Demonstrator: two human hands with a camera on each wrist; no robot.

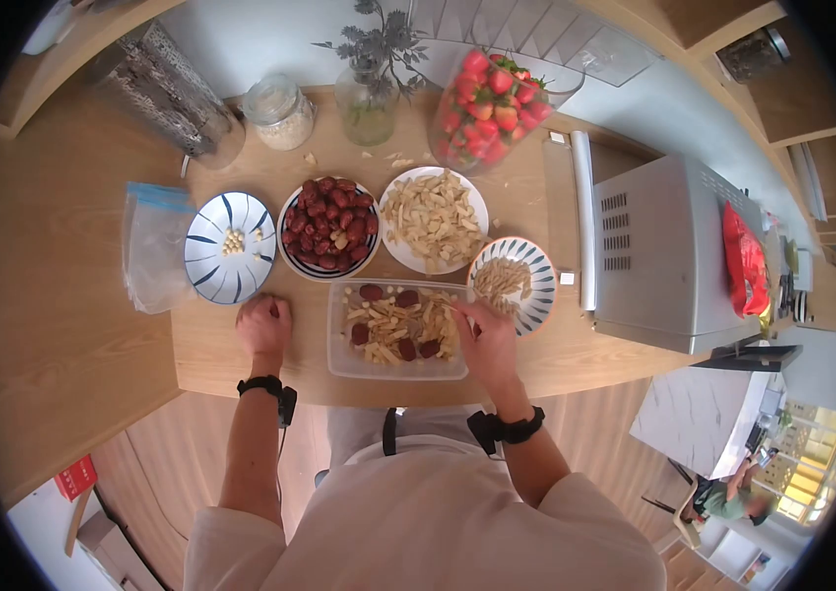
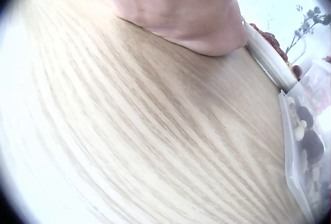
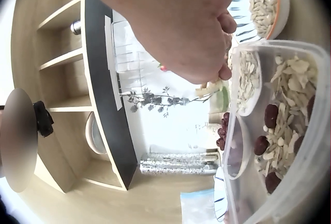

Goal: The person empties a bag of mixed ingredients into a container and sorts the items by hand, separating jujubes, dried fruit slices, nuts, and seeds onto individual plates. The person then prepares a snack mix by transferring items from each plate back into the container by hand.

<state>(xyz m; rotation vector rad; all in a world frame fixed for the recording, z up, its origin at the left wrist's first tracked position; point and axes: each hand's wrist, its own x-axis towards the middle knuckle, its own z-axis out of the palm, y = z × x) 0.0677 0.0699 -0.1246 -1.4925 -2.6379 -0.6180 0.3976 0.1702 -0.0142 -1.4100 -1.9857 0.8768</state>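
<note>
A clear plastic container (image 1: 334,340) (image 3: 310,141) holds pale slices and several red dates (image 1: 360,334) (image 3: 271,116). Over its right end is my right hand (image 1: 490,345) (image 3: 181,25), its thumb and fingers pinching small pale pieces (image 3: 209,88). Just beyond that hand stands an orange-rimmed plate (image 1: 543,281) of thin pale pieces. My left hand (image 1: 263,327) (image 2: 181,14) rests on the table left of the container, fingers loosely curled and holding nothing visible; its fingertips are hidden in the left wrist view.
Behind the container stand a bowl of dates (image 1: 329,225) and a plate of pale slices (image 1: 433,219). A blue-striped plate (image 1: 203,266) with small pale balls and plastic bags (image 1: 150,261) lie left. Jars, strawberries (image 1: 492,108) and a vase stand farther back; a metal appliance (image 1: 644,266) is right.
</note>
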